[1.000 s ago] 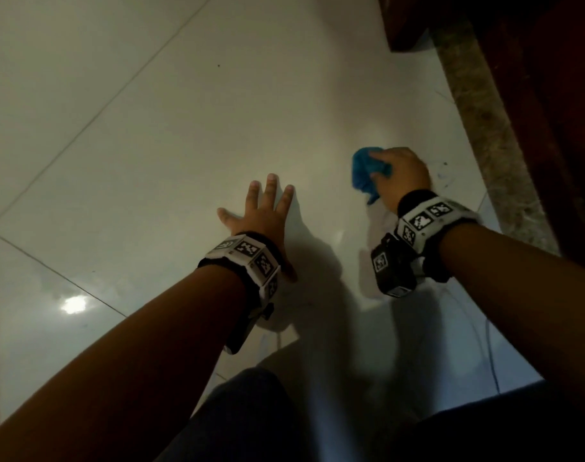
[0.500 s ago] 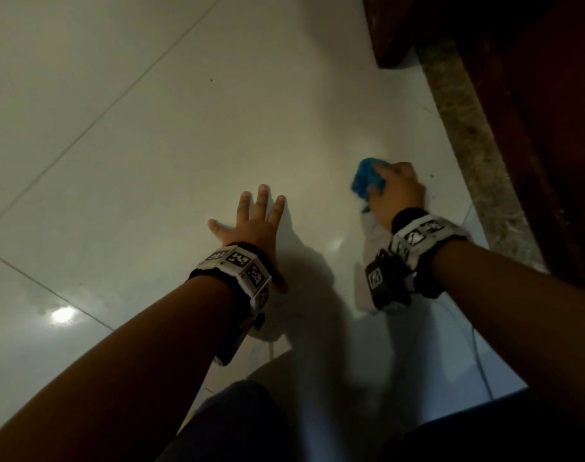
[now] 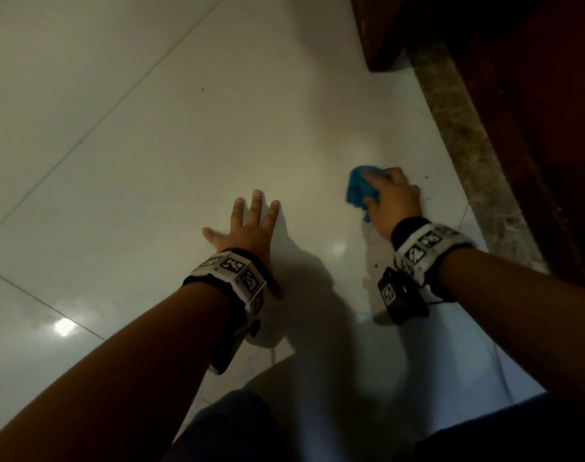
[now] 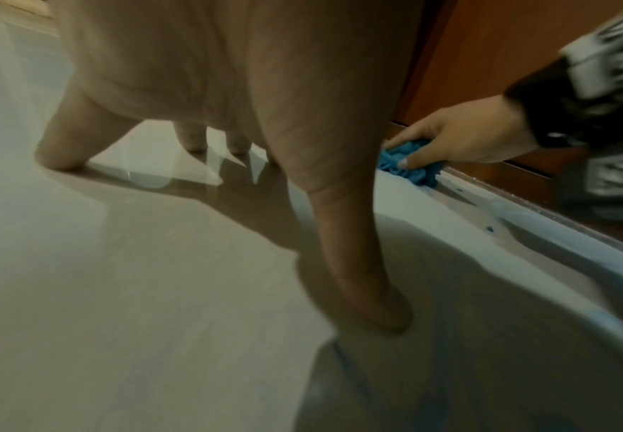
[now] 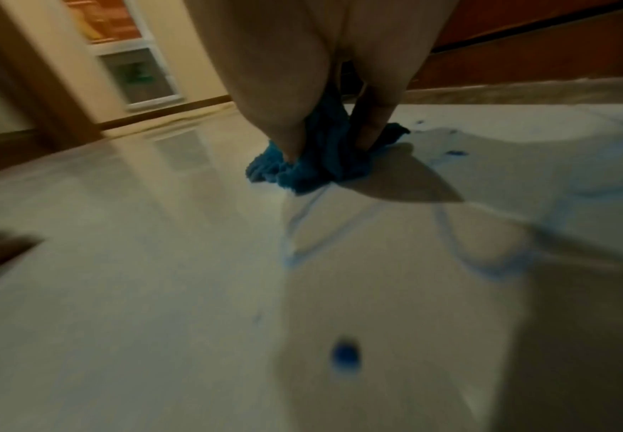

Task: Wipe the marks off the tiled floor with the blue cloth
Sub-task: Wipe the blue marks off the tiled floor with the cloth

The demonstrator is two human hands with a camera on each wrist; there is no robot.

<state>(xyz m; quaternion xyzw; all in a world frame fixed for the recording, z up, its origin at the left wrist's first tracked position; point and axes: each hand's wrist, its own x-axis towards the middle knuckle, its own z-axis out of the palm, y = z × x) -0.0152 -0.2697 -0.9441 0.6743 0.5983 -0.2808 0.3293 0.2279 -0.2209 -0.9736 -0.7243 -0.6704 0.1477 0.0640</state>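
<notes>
**Blue cloth pressed to the tiles beside the stone strip**

Head view: the right hand (image 3: 392,201) grips a bunched blue terry cloth (image 3: 359,188), fingers curled over it and pressing it onto the glossy white tiled floor (image 3: 151,145) at about 2 o'clock of the frame's middle. A speckled grey stone strip (image 3: 464,155) runs just beside the hand at its 3 o'clock, with dark red-brown wooden furniture (image 3: 534,111) beyond it. The left hand (image 3: 247,228) lies flat on the tile at 9 o'clock of the cloth, fingers straight and spread apart, holding nothing.

Left wrist view: the left hand (image 4: 229,73) props on its fingertips, thumb splayed wide. At 2 o'clock the right hand (image 4: 461,137) clamps the cloth (image 4: 410,166) between thumb and fingers, right against the floor's edge.

Right wrist view: the cloth (image 5: 302,163) sits under the fingers (image 5: 372,117) at the frame's middle. Faint blue looping marks (image 5: 487,263) trail toward 5 o'clock, and a round blue spot (image 5: 345,355) lies at 6 o'clock.
</notes>
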